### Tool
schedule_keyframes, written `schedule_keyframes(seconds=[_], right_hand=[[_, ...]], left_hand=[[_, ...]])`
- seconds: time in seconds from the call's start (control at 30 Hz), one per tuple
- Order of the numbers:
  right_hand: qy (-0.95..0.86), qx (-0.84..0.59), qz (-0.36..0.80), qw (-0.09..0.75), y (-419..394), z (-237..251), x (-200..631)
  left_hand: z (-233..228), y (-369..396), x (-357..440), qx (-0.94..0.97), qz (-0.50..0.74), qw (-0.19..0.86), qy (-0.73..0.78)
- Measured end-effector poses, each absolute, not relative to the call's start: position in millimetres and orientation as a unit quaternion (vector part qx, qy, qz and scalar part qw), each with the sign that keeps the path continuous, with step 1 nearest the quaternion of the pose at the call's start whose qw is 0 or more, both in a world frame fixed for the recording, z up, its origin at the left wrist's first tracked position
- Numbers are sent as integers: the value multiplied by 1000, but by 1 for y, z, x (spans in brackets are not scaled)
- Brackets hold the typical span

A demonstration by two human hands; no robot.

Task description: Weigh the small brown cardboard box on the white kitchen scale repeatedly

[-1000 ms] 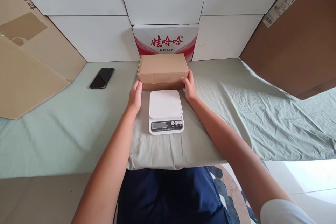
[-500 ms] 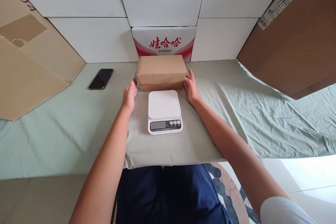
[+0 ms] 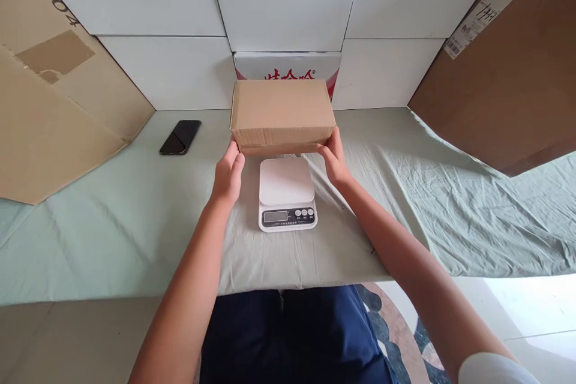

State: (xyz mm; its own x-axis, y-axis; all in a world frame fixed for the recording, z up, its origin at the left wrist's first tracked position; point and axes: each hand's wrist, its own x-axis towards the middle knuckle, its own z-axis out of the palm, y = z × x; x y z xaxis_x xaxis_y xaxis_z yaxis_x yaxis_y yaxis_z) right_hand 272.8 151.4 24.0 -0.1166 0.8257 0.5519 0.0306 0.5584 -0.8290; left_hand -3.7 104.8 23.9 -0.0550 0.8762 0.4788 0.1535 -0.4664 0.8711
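The left hand (image 3: 228, 174) and right hand (image 3: 333, 159) hold a brown rectangular cardboard box (image 3: 283, 105) between them, at its lower near corners. It is just beyond a white plastic digital scale (image 3: 287, 183), seemingly raised off the pale green cloth (image 3: 112, 210), though its underside is hidden.

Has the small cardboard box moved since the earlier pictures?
Yes, upward: the small cardboard box now hides more of the red lettering on the white carton behind.
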Motion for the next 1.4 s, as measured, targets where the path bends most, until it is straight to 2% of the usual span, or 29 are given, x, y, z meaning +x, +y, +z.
schedule_keyframes(seconds=[0.2, 0.33, 0.77, 1.4], right_hand=[[-688, -314, 329, 566, 73, 7, 294], [-698, -322, 327, 550, 49, 1, 293], [-656, -359, 343, 568, 50, 3, 288], [-655, -367, 315, 580, 46, 10, 286]], left_hand=[[15, 18, 6, 598, 626, 311, 392], [2, -7, 5, 562, 624, 341, 421], [2, -6, 6, 541, 614, 368, 442], [4, -10, 6, 532, 636, 326, 454]])
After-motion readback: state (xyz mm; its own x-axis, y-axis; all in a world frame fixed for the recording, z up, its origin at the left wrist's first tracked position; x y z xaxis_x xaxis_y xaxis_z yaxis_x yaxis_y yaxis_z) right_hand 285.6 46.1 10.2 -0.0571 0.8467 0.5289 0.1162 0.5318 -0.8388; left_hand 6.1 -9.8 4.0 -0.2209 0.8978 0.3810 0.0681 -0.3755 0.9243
